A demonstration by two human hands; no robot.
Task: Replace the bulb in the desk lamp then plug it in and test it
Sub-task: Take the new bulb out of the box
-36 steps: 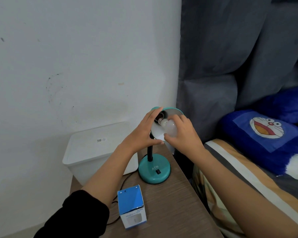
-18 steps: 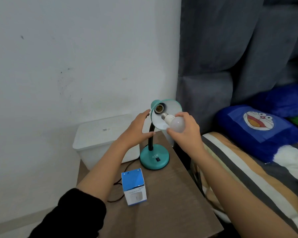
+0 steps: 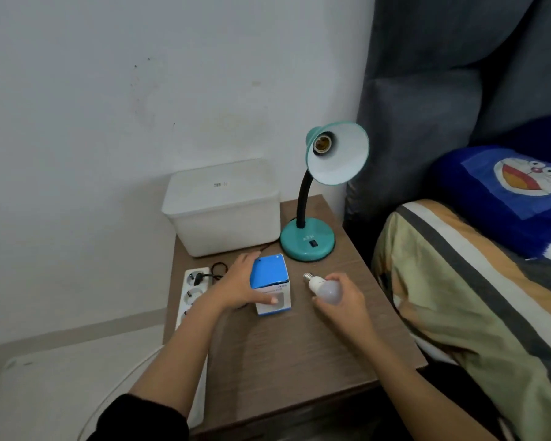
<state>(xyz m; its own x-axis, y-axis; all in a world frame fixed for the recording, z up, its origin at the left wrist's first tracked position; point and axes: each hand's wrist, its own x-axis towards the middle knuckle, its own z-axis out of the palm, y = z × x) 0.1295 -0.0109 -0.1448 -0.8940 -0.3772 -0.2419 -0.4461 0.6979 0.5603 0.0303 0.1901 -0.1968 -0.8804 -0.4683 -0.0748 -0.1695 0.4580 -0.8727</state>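
A teal desk lamp (image 3: 307, 241) stands at the back of the wooden bedside table (image 3: 293, 351), its shade tilted toward me with the socket (image 3: 321, 144) bare. My right hand (image 3: 341, 302) holds a white bulb (image 3: 325, 288) low over the table, its screw base pointing toward the lamp. My left hand (image 3: 236, 283) grips the left side of a blue and white bulb box (image 3: 271, 286) that stands on the table. A white power strip (image 3: 193, 289) lies at the table's left edge with the lamp's black plug (image 3: 195, 276) lying on it.
A white lidded plastic bin (image 3: 223, 205) sits against the wall behind the box. A bed with a striped cover (image 3: 477, 297) and a blue cartoon pillow (image 3: 519, 186) borders the table's right side. A grey padded headboard (image 3: 427, 106) rises behind the lamp.
My right hand has carried the bulb down from the lamp shade to just above the table. My left hand has left the shade and closed on the bulb box.
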